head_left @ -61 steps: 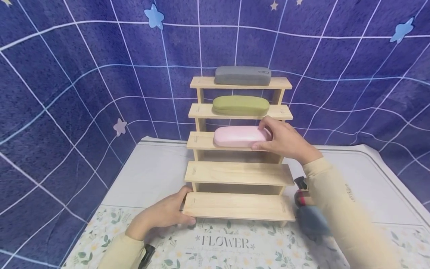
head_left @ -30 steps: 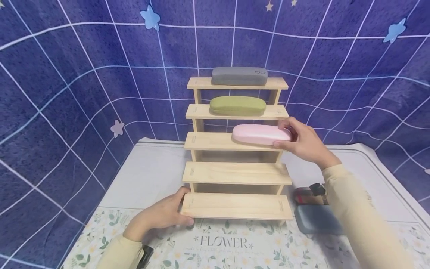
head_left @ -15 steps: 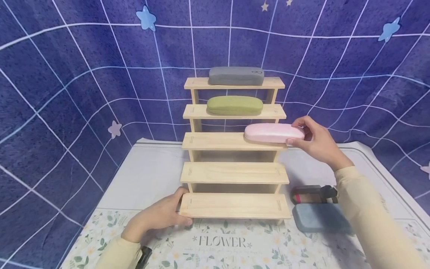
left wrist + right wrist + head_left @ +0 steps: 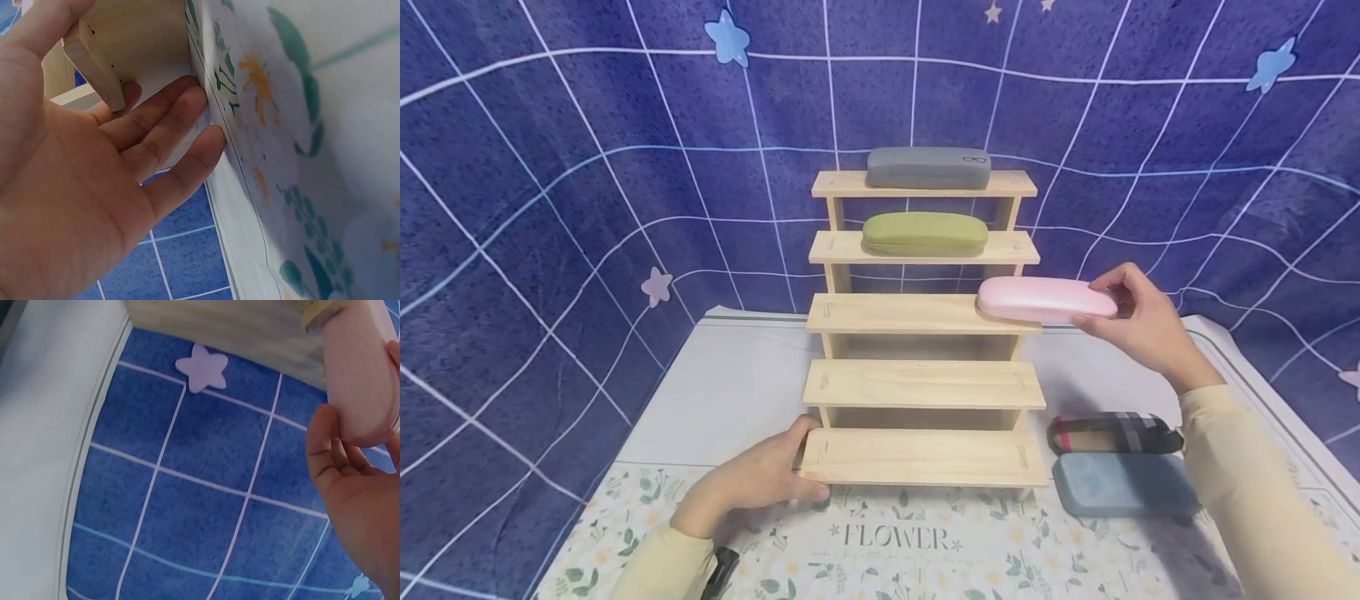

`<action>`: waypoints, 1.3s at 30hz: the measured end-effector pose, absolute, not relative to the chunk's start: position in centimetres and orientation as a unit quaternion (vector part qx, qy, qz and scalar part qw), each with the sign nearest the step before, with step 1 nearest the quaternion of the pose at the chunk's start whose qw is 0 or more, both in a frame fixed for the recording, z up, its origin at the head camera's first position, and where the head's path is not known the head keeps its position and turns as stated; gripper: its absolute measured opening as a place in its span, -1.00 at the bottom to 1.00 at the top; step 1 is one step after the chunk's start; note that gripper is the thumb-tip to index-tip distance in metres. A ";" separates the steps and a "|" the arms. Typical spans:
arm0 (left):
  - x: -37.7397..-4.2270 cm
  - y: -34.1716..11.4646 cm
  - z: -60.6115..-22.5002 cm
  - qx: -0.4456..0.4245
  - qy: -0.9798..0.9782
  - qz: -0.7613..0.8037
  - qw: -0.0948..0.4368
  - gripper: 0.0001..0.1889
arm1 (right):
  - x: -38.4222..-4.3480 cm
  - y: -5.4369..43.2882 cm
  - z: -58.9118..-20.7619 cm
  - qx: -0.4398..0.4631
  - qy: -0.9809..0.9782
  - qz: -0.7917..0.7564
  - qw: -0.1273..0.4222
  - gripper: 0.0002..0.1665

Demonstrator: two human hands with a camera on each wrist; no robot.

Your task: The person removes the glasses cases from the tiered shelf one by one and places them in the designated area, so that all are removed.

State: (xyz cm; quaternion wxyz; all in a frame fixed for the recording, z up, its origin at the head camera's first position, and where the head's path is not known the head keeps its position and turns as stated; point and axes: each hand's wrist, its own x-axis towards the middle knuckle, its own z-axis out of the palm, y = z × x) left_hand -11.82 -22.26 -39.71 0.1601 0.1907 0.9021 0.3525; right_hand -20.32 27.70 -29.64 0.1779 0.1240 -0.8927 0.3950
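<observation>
My right hand (image 4: 1157, 329) grips the right end of a pink glasses case (image 4: 1037, 298) between thumb and fingers. The case juts out past the right end of the third step of a wooden stepped display stand (image 4: 917, 385); its left end is over that step. From the right wrist view, the pink glasses case (image 4: 359, 375) shows with the thumb and fingers on either side of its end. My left hand (image 4: 760, 475) holds the left end of the lowest step, while its other fingers (image 4: 181, 169) reach down to the tablecloth in the left wrist view.
A grey glasses case (image 4: 928, 168) lies on the top step and a green one (image 4: 925, 233) on the second. Right of the stand, a plaid case (image 4: 1108, 435) and a blue case (image 4: 1123, 487) lie on the flowered tablecloth (image 4: 970, 567). A blue curtain (image 4: 587, 100) hangs behind.
The right hand has slid the pink glasses case rightward from the middle of the third step until it overhangs the right end. My left hand keeps its place on the stand.
</observation>
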 end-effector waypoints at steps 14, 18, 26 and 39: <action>-12.1 -22.4 -39.7 0.188 0.908 0.341 0.157 -0.05 | -19.7 32.0 -30.1 0.131 -0.867 0.456 0.149 -0.51; -12.1 -22.3 -39.7 0.188 0.908 0.340 0.157 -0.04 | -19.4 33.5 -30.8 0.116 -0.860 0.476 0.142 -0.52; -11.9 -22.3 -39.6 0.185 0.904 0.349 0.161 -0.03 | -19.0 36.4 -33.0 0.117 -0.863 0.475 0.123 -0.55; -11.9 -22.2 -39.7 0.187 0.905 0.346 0.158 -0.04 | -20.2 37.8 -38.2 0.171 -0.913 0.364 0.065 -0.50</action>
